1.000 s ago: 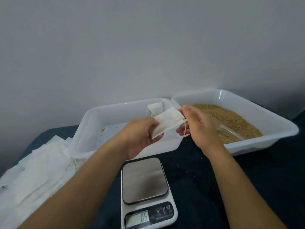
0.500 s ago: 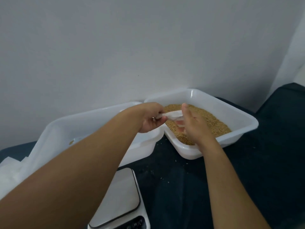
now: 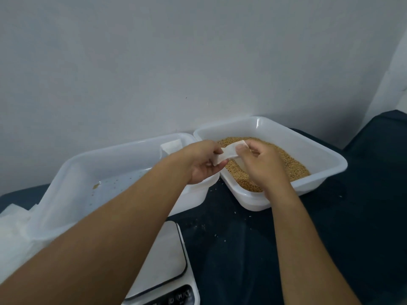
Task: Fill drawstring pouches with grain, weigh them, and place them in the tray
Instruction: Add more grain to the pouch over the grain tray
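A: Left to right, go. Far left?

B: Pile of white cloth (image 3: 13,230), likely spare pouches. Then the tray (image 3: 72,170), nearly bare, one pouch (image 3: 171,146) leaning at its back wall, a few stray grains on the floor.

A: Scale?

B: Scale (image 3: 163,265) at the bottom, plate bare, display cut off.

A: Hands?

B: Left hand (image 3: 203,165) pinches one end of an empty pouch (image 3: 229,154), fingers curled under it. Right hand (image 3: 262,166) pinches the other end, thumb and fingertips on the mouth. The pouch hangs over the near-left corner of the grain bin (image 3: 326,155).

A: Step?

B: Opening the mouth, I'd say. Filling not begun; the pouch looks flat.

A: Next?

B: Spread the mouth wide, hold it with the left, get grain (image 3: 293,164) in with the right. Scoop, if any, can't tell.
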`<state>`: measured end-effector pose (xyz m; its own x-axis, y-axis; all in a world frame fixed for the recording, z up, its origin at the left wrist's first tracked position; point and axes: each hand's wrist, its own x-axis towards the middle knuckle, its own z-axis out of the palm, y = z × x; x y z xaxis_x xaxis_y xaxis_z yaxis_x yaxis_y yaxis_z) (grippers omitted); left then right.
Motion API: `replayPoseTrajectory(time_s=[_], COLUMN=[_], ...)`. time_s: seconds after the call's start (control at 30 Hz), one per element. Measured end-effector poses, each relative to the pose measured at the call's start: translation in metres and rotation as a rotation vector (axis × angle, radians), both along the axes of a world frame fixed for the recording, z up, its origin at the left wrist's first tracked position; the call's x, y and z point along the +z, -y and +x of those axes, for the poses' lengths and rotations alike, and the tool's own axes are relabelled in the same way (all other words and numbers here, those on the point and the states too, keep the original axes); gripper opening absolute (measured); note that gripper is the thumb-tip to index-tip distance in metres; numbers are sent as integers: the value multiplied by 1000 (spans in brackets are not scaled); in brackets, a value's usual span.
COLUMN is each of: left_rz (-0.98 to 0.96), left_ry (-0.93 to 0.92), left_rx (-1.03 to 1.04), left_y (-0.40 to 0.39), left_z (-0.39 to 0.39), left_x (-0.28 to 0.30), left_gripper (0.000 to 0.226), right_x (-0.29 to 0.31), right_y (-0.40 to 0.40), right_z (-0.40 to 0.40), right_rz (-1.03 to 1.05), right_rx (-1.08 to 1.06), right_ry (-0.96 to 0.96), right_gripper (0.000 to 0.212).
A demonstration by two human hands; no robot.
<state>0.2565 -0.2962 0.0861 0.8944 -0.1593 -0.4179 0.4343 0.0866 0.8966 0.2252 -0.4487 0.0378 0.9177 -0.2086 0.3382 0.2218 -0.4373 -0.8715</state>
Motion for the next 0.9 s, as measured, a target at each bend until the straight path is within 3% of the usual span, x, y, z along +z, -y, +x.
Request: replayPoseTrajectory(time_s=[0.1,0.37,0.5,0.7,0.83,0.9], left_rz=[-83,-80,-116,8,82,100], left_ry=[119,430,509,624,665,655], left_rx=[-1,12,53,223,275,282], left_y=[-11,-65,-94,-129,-146,-153], left_z=[-17,-78,-99,-121,-135,-139], left_x=[-11,-38,-46,-68,-81,-88], left_gripper=[17,42,32,11,7,9], right_x=[8,38,41,20,-4,-17], right_y=[-10,-39,-55,-83,-106,-117], right_z=[-3,-24,-37,-47,-49,-49], right_rz=[52,-387,-492,-350,-115,-102], right_rx=[47,348,474,537,632,625], right_ry=[47,268,339,355,113,87], right_gripper=[21,23,24,27,59,51])
